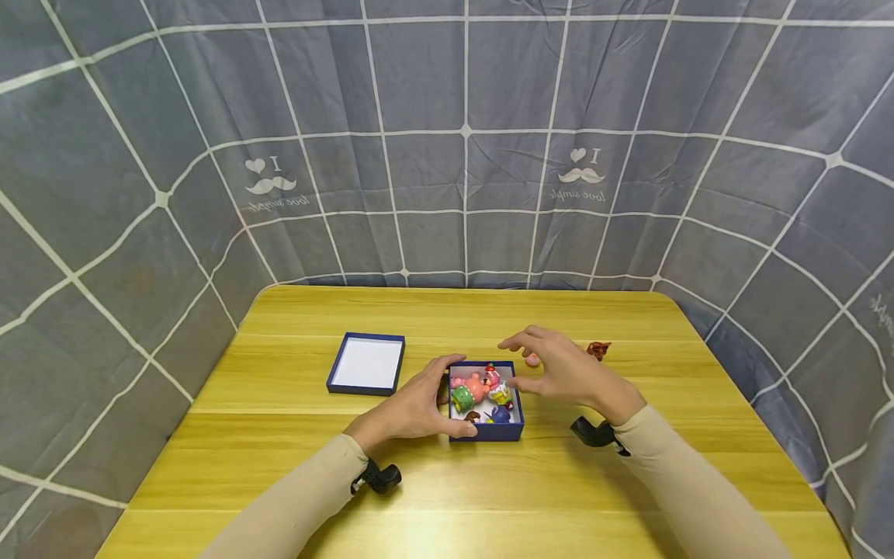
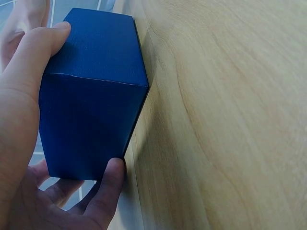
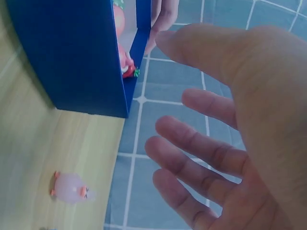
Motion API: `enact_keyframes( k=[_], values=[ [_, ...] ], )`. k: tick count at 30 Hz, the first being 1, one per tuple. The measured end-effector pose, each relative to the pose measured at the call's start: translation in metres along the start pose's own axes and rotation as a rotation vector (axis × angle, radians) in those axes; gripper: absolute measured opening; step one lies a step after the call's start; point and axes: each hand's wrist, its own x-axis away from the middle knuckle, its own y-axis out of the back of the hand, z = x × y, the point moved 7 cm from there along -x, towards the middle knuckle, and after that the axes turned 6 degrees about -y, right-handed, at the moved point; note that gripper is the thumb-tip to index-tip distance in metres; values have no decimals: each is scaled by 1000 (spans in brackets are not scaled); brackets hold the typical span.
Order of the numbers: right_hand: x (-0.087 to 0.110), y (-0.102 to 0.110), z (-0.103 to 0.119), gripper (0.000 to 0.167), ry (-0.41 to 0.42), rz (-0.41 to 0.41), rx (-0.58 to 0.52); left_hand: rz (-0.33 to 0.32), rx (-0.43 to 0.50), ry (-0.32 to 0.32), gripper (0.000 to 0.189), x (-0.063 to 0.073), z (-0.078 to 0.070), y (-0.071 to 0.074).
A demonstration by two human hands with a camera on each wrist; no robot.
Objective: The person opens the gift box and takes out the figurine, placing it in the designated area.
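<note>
My left hand (image 1: 412, 407) holds an open-topped dark blue box (image 1: 489, 432), thumb on its near side and fingers along the left and far sides. Inside lie several small toy figures: a pink figure with a green lower half (image 1: 469, 390), a pink one with a strawberry on top (image 1: 493, 376), a blue one (image 1: 499, 414) and a brown piece (image 1: 472, 417). Over the box's right edge hovers my right hand (image 1: 559, 369), fingers loosely bent and apart, nothing between them. In the right wrist view, a small pink figure (image 3: 69, 187) lies on the table beyond the box.
The box's lid (image 1: 366, 363), white inside with a blue rim, lies at the left on the wooden table (image 1: 293, 435). A reddish-brown figure (image 1: 597, 350) sits behind my right hand. A grey curtain with white lines (image 1: 426, 171) surrounds the table's back and sides.
</note>
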Motion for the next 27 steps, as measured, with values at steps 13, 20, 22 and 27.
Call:
enact_keyframes(
  k=[13, 20, 22, 27],
  values=[
    [-4, -12, 12, 57, 0, 56, 78, 2, -9, 16, 125, 1, -1, 0],
    [-8, -16, 17, 53, 26, 50, 105, 2, 13, 8, 126, 1, -2, 0],
    [-9, -18, 17, 52, 24, 50, 113, 4, 16, 11, 126, 1, -2, -1],
    [-11, -20, 18, 52, 10, 62, 126, 4, 11, 12, 125, 1, -1, -1]
  ],
)
